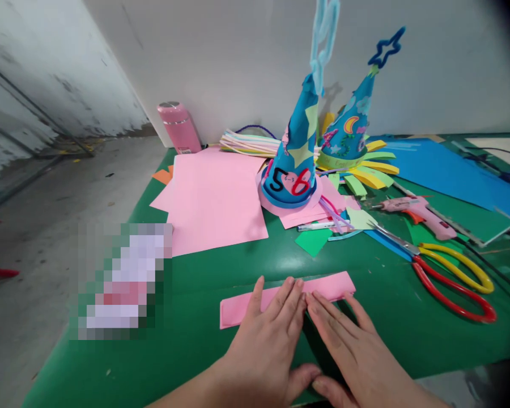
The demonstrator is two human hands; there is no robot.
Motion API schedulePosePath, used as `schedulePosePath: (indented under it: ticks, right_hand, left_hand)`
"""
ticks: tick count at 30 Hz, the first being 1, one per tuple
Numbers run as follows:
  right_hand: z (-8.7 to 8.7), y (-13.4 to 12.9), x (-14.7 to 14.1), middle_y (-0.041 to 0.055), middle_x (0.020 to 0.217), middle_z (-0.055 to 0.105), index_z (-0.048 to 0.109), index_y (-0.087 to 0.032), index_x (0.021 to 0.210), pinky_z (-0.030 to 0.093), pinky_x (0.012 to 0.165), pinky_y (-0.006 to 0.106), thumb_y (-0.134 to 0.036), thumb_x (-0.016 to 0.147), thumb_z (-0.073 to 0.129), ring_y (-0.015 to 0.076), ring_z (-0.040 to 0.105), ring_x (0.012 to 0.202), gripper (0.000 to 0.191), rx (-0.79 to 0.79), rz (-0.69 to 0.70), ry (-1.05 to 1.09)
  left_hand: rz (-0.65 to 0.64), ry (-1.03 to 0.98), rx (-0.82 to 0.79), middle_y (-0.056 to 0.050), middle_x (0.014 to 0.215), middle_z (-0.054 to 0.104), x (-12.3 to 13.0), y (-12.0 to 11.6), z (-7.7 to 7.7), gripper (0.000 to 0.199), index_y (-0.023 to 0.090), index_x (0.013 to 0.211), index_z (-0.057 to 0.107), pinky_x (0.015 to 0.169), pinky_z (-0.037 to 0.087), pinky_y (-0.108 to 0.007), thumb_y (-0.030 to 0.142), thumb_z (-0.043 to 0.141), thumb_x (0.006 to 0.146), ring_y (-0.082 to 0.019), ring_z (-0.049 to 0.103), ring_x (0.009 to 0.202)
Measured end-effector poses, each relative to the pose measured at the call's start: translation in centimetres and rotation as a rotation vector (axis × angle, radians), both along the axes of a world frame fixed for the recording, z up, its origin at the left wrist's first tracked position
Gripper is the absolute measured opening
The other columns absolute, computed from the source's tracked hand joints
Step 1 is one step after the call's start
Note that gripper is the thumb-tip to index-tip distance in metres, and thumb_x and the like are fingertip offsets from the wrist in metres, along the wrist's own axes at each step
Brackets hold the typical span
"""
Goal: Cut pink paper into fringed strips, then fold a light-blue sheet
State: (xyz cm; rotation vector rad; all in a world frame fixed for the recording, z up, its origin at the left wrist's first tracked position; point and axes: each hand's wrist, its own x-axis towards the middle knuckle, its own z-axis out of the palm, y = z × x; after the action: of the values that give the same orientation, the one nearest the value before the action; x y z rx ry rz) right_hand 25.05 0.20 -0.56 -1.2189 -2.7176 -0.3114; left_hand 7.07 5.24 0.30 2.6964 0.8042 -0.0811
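Observation:
A folded strip of pink paper (pixel 233 310) lies flat on the green table near its front edge. My left hand (pixel 272 323) rests on the strip's middle, fingers stretched out and pressing down. My right hand (pixel 348 340) touches the strip's near edge on the right half, its fingers also extended. The two hands meet at the index fingers, and the thumbs nearly touch below. Beyond them stands a blue paper cone hat (pixel 295 147) decorated with the numbers 5 and 6 and a pale blue pipe-cleaner loop on top.
Pink paper sheets (pixel 216 198) lie behind my hands. Scissors (pixel 446 272) with red and yellow handles and a pink glue gun (pixel 425 214) are at right. A second cone hat (pixel 351 130), a pink bottle (pixel 179 127) and blue paper (pixel 459 175) are farther back. A pixelated patch covers something left.

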Motion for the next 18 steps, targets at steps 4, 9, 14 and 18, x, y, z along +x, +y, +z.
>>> schedulePosePath:
  ticks: [4, 9, 14, 18]
  right_hand:
    - [-0.4, -0.1, 0.2, 0.0187, 0.121, 0.047, 0.044, 0.004, 0.114, 0.009, 0.095, 0.053, -0.041, 0.079, 0.041, 0.0297, 0.042, 0.113, 0.058, 0.013, 0.012, -0.001]
    - [-0.3, 0.1, 0.2, 0.0192, 0.122, 0.047, 0.043, 0.004, 0.116, 0.006, 0.096, 0.055, -0.041, 0.078, 0.041, 0.0303, 0.041, 0.113, 0.059, 0.011, 0.023, 0.004]
    - [0.0, 0.0, 0.2, 0.0199, 0.125, 0.043, 0.036, 0.006, 0.120, 0.002, 0.097, 0.054, -0.043, 0.080, 0.039, 0.0295, 0.038, 0.116, 0.063, -0.040, 0.009, 0.007]
    - [0.1, -0.2, 0.2, 0.0188, 0.128, 0.039, 0.030, 0.005, 0.124, 0.000, 0.098, 0.053, -0.041, 0.081, 0.038, 0.0287, 0.033, 0.120, 0.064, -0.074, 0.000, 0.006]
  left_hand:
    - [-0.002, -0.010, -0.048, -0.010, 0.141, 0.006, -0.1, 0.0, 0.2, 0.067, 0.013, 0.134, 0.011, 0.093, -0.021, -0.052, 0.056, 0.010, 0.082, -0.020, -0.006, 0.130]
    - [0.013, 0.006, -0.017, -0.012, 0.141, 0.006, -1.0, -0.1, 0.4, 0.068, 0.012, 0.134, 0.012, 0.091, -0.025, -0.052, 0.056, 0.012, 0.082, -0.021, -0.004, 0.130]
    - [0.033, 0.030, 0.124, -0.014, 0.140, 0.017, -3.7, -0.7, -0.3, 0.070, 0.011, 0.135, 0.011, 0.093, -0.017, -0.056, 0.056, 0.020, 0.082, -0.027, 0.009, 0.129]
    - [0.088, -0.010, 0.313, -0.016, 0.136, 0.029, -5.7, -1.5, -0.7, 0.074, 0.009, 0.133, 0.021, 0.096, -0.008, -0.058, 0.058, 0.026, 0.079, -0.031, 0.018, 0.126]
